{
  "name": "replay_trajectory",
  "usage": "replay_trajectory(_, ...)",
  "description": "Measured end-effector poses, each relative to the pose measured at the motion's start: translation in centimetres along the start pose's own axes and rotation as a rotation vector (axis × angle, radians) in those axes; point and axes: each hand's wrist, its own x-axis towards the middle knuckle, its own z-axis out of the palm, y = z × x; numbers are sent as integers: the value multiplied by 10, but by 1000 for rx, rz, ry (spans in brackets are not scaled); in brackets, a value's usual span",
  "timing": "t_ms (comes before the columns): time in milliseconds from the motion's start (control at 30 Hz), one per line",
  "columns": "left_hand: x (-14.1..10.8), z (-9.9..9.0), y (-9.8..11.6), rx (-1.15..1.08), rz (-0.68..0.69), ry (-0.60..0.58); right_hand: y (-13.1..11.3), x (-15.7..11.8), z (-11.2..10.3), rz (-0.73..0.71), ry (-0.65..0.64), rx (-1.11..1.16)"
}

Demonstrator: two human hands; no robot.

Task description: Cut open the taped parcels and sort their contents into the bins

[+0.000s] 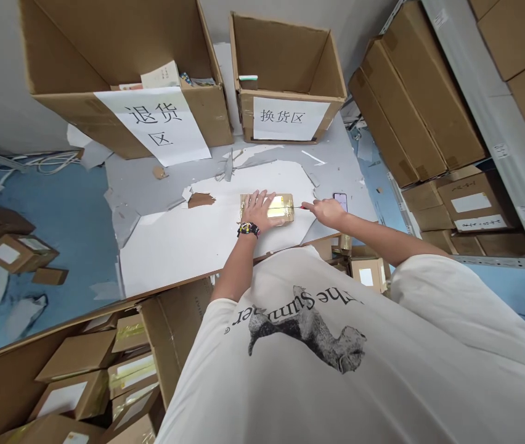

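Note:
A small cardboard box [289,216], wrapped in shiny yellowish tape, lies flat on the white-covered table [174,246]. On the box's left part rests my left hand [259,209], its fingers spread over the top and a dark band on the wrist. My right hand [328,211] is closed around a thin red-handled cutting tool [305,208]. Its slim dark shaft points left and reaches the right end of the box, at the taped seam. Whether the tip is inside the seam I cannot tell. A phone [340,200] lies just beyond my right hand.
Two large open cartons stand at the table's back: a left one [128,117] holding papers, and a right one [290,74], both with paper signs. Shelving [484,111] with boxes rises at right. Below left, a big carton [174,333] stands beside several taped parcels [77,357].

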Motion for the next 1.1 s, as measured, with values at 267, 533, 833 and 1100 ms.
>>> replay_trajectory(267,3,-1,-1,-12,14,30,15,-3,18,73,53,137)
replay_trajectory(533,-6,5,15,-57,68,31,14,0,37,122,80,329)
replay_trajectory(833,-3,8,22,-68,101,10,2,-6,63,151,167,577)
replay_trajectory(1100,-6,1,21,-29,68,-65,24,-45,71,253,159,583)
